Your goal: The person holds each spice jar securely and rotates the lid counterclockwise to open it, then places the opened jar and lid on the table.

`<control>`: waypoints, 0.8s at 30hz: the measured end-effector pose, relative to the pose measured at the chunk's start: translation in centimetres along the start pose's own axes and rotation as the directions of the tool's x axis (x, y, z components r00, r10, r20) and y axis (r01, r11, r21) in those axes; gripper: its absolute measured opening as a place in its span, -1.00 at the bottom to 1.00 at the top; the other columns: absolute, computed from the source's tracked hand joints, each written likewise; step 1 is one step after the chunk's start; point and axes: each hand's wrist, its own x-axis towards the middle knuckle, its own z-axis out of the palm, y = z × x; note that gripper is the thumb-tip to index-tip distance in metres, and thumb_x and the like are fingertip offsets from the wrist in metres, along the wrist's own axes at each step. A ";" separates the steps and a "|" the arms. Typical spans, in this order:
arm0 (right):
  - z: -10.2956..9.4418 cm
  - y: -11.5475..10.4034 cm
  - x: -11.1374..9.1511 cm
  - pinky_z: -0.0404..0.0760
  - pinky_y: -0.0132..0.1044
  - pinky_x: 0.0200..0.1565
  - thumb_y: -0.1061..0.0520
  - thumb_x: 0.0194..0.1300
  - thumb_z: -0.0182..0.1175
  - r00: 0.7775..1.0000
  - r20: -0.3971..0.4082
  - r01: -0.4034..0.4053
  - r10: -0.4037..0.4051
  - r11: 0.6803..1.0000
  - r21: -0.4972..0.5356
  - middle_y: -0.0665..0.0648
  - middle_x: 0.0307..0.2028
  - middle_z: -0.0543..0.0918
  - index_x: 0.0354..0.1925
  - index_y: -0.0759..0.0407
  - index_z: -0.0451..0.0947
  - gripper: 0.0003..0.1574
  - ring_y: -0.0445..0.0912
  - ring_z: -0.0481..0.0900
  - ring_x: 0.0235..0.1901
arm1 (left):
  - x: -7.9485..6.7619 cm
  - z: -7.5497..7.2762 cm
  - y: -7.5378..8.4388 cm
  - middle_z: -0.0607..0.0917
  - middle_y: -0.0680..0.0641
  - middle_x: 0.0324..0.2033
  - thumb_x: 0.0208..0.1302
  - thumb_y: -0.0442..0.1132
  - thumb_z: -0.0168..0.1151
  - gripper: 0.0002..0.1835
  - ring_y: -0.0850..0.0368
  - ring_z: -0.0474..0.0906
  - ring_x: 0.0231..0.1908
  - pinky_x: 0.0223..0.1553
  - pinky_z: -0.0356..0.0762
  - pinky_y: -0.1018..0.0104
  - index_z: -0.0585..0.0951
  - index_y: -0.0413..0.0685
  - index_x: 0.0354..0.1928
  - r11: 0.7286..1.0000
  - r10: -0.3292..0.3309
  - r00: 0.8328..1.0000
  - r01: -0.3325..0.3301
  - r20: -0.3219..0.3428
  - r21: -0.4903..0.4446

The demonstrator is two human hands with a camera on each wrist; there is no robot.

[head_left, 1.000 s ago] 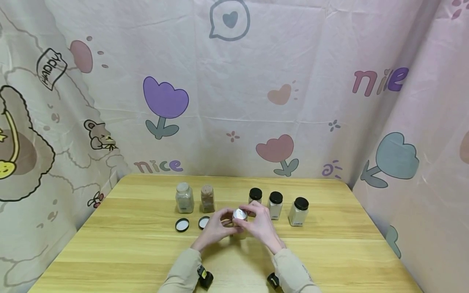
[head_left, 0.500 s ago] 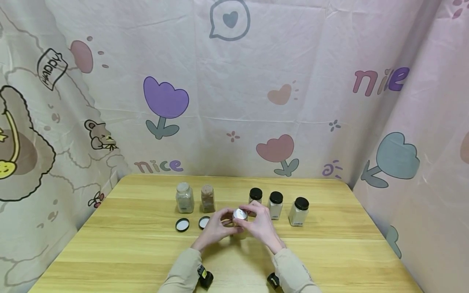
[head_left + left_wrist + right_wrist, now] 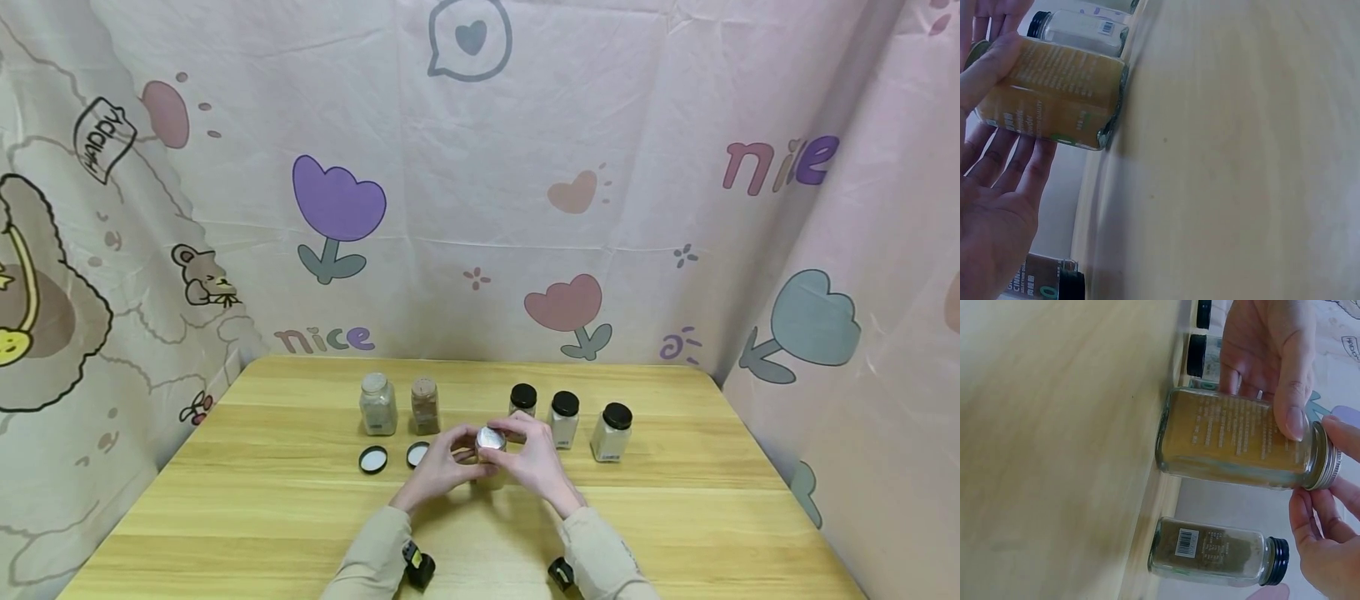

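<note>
Upright between both hands at the table's middle stands a square glass jar (image 3: 1229, 437) of orange-brown powder, white print on its side. Its bottom meets the tabletop in the wrist views. My left hand (image 3: 438, 468) grips the jar's upper body, thumb on the near side and fingers on the far side. My right hand (image 3: 534, 457) pinches the silver screw lid (image 3: 1329, 459) at its rim, with thumb and fingers on opposite sides. From the head view, only the lid's shiny top and a bit of the jar show; the hands hide the rest.
Left of the hands stand a pale-powder jar (image 3: 378, 408) and a brown-powder jar (image 3: 425, 410), with black lids (image 3: 372, 460) lying white side up before them. Three black-capped jars (image 3: 612, 435) stand at the right. A printed cloth (image 3: 450, 167) hangs behind the table (image 3: 225, 517).
The bright patch on the silver lid's top looks broader. Both hands and the jar keep their places.
</note>
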 end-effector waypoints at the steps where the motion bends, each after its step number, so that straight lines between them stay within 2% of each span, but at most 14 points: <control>1: 0.0 0.0 0.0 0.77 -0.05 0.01 0.22 0.00 0.56 1.000 0.006 -0.002 0.002 1.000 0.007 0.17 -0.27 0.68 -0.04 0.34 0.70 -0.49 0.04 0.70 -0.18 | 0.0 0.0 0.0 0.65 -0.28 0.08 0.13 -0.29 0.51 -0.50 -0.17 0.61 0.15 0.25 0.62 0.27 0.57 -0.26 0.10 1.000 0.001 1.000 -0.001 0.001 0.000; 10: -0.3 0.1 -0.2 0.72 0.06 0.07 0.19 0.08 0.52 0.998 0.056 -0.029 0.027 0.999 0.020 0.16 -0.11 0.74 0.03 0.27 0.68 -0.48 0.04 0.70 -0.10 | 0.0 -0.1 -0.1 0.64 -0.28 0.09 0.12 -0.30 0.51 -0.49 -0.18 0.60 0.17 0.29 0.59 0.23 0.56 -0.26 0.10 1.000 0.004 1.000 -0.004 0.004 -0.001; 17: -0.5 0.1 -0.3 0.61 0.20 0.20 0.14 0.19 0.45 0.990 0.124 -0.080 0.071 0.995 0.064 0.23 0.09 0.69 0.17 0.25 0.59 -0.41 0.14 0.66 0.08 | 0.0 -0.1 0.0 0.65 -0.28 0.09 0.12 -0.30 0.51 -0.49 -0.19 0.61 0.16 0.28 0.60 0.20 0.56 -0.27 0.11 1.000 -0.002 1.000 0.002 0.001 0.016; 20: -0.3 0.0 -0.3 0.61 0.17 0.19 0.11 0.15 0.48 0.994 0.086 -0.070 0.064 0.996 0.059 0.21 0.09 0.67 0.19 0.22 0.58 -0.36 0.11 0.65 0.06 | -0.1 -0.1 0.2 0.65 -0.25 0.09 0.12 -0.27 0.52 -0.47 -0.15 0.61 0.16 0.27 0.60 0.25 0.56 -0.24 0.12 1.000 -0.017 1.000 0.017 0.001 0.019; 24: 0.2 -0.2 -0.1 0.71 -0.02 0.04 0.07 0.06 0.56 0.998 -0.045 -0.036 0.036 0.999 0.010 0.19 -0.06 0.69 0.04 0.16 0.66 -0.44 0.02 0.67 -0.12 | -0.1 0.0 0.2 0.65 -0.19 0.08 0.12 -0.24 0.53 -0.48 -0.05 0.61 0.15 0.26 0.61 0.30 0.57 -0.18 0.12 0.999 -0.038 0.999 0.038 0.001 0.006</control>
